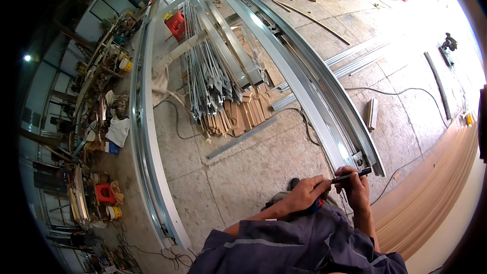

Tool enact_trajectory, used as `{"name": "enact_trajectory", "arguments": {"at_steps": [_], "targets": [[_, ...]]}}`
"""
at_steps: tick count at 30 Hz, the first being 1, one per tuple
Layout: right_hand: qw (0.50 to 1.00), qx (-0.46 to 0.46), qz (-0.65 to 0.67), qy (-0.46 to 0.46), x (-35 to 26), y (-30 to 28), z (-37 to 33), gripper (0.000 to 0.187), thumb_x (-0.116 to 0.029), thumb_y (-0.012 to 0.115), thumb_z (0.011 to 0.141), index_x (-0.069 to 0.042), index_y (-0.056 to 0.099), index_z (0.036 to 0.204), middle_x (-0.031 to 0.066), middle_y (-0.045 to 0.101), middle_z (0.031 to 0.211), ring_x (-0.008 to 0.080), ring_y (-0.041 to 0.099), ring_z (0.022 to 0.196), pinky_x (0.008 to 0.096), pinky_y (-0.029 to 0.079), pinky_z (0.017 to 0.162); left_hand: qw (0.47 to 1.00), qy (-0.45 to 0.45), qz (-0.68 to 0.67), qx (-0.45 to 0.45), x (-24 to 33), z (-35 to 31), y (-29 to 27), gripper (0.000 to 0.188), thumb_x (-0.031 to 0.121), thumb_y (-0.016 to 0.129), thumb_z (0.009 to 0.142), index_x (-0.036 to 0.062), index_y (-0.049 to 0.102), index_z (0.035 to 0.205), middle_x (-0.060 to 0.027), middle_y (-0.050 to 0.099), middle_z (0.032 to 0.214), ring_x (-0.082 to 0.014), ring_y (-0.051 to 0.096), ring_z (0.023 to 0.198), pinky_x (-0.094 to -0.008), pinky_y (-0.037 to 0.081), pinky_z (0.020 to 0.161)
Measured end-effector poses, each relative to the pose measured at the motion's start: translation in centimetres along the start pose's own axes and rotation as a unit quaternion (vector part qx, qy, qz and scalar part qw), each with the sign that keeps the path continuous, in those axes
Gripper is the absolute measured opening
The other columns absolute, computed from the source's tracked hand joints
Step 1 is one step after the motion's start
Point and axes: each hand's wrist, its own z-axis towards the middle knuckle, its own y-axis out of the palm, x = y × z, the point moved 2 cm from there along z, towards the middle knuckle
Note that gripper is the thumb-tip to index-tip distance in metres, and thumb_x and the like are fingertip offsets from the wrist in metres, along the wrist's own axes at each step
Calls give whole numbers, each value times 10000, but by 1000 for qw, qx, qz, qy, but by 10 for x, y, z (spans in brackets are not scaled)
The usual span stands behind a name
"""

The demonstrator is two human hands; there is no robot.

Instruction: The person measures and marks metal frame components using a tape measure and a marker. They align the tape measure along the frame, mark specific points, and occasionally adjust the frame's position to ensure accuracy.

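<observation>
I hold a slim black marker (351, 175) level across the near end of a long metal channel (304, 86), which lies on the concrete floor (243, 172) just ahead of my knees. My right hand (357, 189) has its grip closed around the marker's barrel, tip pointing right toward the channel's end, seemingly so I can mark the metal. My left hand (307, 191) has its fingers pinched closed at the marker's other end, steadying it; something red and blue shows beneath that hand, too hidden to identify.

The channel is pale, smooth, folded sheet metal with raised side lips, running away from me in a long shiny line. A second channel (144, 137) of the same kind lies well apart to my left. Between them rests a bundle of thin silvery metal strips (213, 66) on top of short light wooden slats (238, 114). Black cables (406, 94) snake over the rough grey floor. Tan boards (431, 193) lie at my right. My sleeves (284, 246) are dark blue-grey work cloth.
</observation>
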Motion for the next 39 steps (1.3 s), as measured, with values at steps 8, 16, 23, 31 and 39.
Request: {"name": "enact_trajectory", "arguments": {"at_steps": [8, 16, 23, 31, 39], "targets": [[998, -11, 49, 40, -6, 3, 10, 253, -196, 538, 1053, 17, 589, 1179, 205, 689, 1039, 235, 675, 730, 348, 562, 617, 998, -21, -8, 51, -8, -14, 3, 313, 292, 554, 1075, -1, 659, 1033, -32, 647, 817, -104, 593, 782, -278, 491, 732], [981, -59, -148, 108, -29, 3, 20, 236, -160, 562, 999, 41, 662, 1071, 105, 720, 952, 149, 645, 689, 289, 539, 657, 987, -76, -61, 128, -29, -40, 12, 344, 260, 491, 1102, -29, 668, 1041, -46, 673, 840, -99, 620, 811, -243, 489, 778], [957, -133, -221, 128, -44, -11, 8, 237, -109, 583, 978, 76, 625, 1121, 99, 727, 948, 119, 630, 727, 273, 519, 667, 987, -82, -42, 132, -29, -42, 57, 387, 312, 480, 1101, -22, 661, 1027, -49, 687, 849, -111, 636, 813, -264, 491, 783], [935, -140, -301, 127, -62, -50, -10, 247, -106, 624, 955, 82, 603, 1113, 122, 728, 914, 153, 655, 719, 295, 535, 654, 985, -90, 65, 130, -18, -40, 104, 411, 368, 573, 1048, -14, 626, 1192, -121, 689, 1023, -209, 652, 989, -334, 490, 936], [906, -189, -362, 112, -63, -80, -17, 280, -131, 655, 937, 82, 625, 1116, 118, 737, 925, 154, 673, 760, 300, 545, 666, 959, -54, 244, 132, -20, -54, 130, 553, 482, 689, 939, 22, 643, 1241, -198, 648, 1131, -355, 621, 1115, -407, 470, 989]]}}
